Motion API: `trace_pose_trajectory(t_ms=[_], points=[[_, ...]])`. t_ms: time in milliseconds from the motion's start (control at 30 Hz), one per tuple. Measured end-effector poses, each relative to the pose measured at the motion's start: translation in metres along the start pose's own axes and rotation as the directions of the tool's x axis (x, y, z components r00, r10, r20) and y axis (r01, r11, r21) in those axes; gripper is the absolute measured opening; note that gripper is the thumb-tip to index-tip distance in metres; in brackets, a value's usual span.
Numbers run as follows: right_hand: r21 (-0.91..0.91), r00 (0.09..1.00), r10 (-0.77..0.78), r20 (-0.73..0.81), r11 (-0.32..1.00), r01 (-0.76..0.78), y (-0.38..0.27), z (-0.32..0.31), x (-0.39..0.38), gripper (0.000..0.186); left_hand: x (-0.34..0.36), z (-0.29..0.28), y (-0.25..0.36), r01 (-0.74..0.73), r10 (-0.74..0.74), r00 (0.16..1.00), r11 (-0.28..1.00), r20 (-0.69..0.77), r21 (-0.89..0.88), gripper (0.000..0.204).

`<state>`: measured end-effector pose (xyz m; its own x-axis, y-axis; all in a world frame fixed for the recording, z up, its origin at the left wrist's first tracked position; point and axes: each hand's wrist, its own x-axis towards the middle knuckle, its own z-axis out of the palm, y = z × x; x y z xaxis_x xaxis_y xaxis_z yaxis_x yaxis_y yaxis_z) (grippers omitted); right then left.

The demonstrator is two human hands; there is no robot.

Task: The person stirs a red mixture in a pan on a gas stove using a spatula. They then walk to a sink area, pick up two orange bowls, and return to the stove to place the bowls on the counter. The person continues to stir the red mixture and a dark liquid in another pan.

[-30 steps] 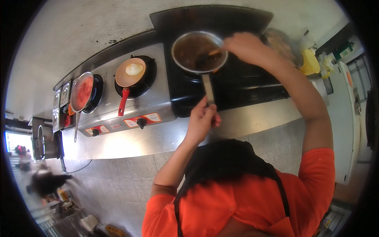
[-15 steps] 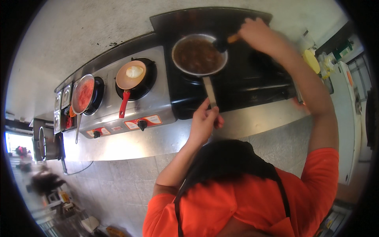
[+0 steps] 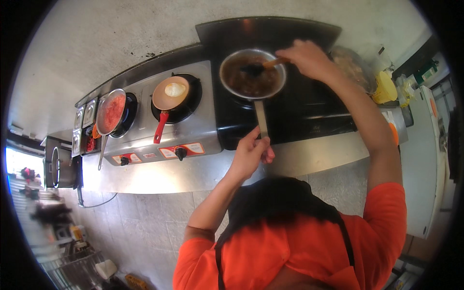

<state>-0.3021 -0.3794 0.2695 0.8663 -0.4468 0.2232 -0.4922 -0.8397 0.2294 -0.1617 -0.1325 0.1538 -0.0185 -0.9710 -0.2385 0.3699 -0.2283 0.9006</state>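
My left hand point(image 3: 251, 153) is closed around the end of the long pale handle of a frying pan point(image 3: 282, 82). The pan sits on the black stove at the right and holds a dark brown, chunky sauce point(image 3: 251, 87). Beyond its right rim, my right hand point(image 3: 306, 58) grips a spatula point(image 3: 276, 62) by its orange-brown wooden handle. The spatula's black head is in the sauce, near the middle of the pan.
Left of the black stove, a steel two-burner stove point(image 3: 140, 141) carries a small red-handled pan point(image 3: 163, 99) with an egg and a pan of red sauce point(image 3: 114, 112). Lidded steel containers point(image 3: 90, 112) stand farther left. A yellow container point(image 3: 385, 88) and a clear bag point(image 3: 349, 67) are at the right.
My right hand has moved left and nearer, and the spatula's head has gone from the pan's right edge to its middle. My left hand stays on the handle. The whole view has shifted slightly.
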Motion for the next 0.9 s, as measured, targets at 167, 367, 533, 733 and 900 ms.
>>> trace_pose_trajectory(t_ms=[167, 367, 533, 733, 900], points=[[-0.161, 0.991, -0.12, 0.066, 0.978, 0.129, 0.01, -0.047, -0.022, 0.026, 0.008, -0.007, -0.01, -0.004, 0.003, 1.0, 0.999, -0.031, -0.044, 0.036], [-0.056, 0.966, -0.192, 0.175, 0.977, 0.204, -0.034, -0.046, -0.047, 0.01, 0.009, -0.002, -0.006, 0.017, -0.017, 0.999, 1.0, 0.033, -0.008, 0.032], [-0.004, 0.992, -0.128, 0.016, 0.992, 0.128, -0.073, 0.0, -0.042, 0.011, 0.007, 0.004, -0.011, 0.005, -0.005, 1.0, 1.0, 0.026, 0.008, 0.028], [-0.082, 1.0, 0.018, 0.021, 0.996, -0.016, -0.05, 0.001, -0.023, 0.013, 0.0, 0.003, -0.008, -0.016, 0.017, 1.0, 1.0, -0.026, 0.011, 0.033], [-0.052, 0.983, 0.184, -0.025, 0.981, -0.185, -0.043, -0.007, -0.031, 0.018, -0.001, 0.001, -0.009, -0.006, 0.006, 1.0, 0.999, -0.011, -0.039, 0.036]])
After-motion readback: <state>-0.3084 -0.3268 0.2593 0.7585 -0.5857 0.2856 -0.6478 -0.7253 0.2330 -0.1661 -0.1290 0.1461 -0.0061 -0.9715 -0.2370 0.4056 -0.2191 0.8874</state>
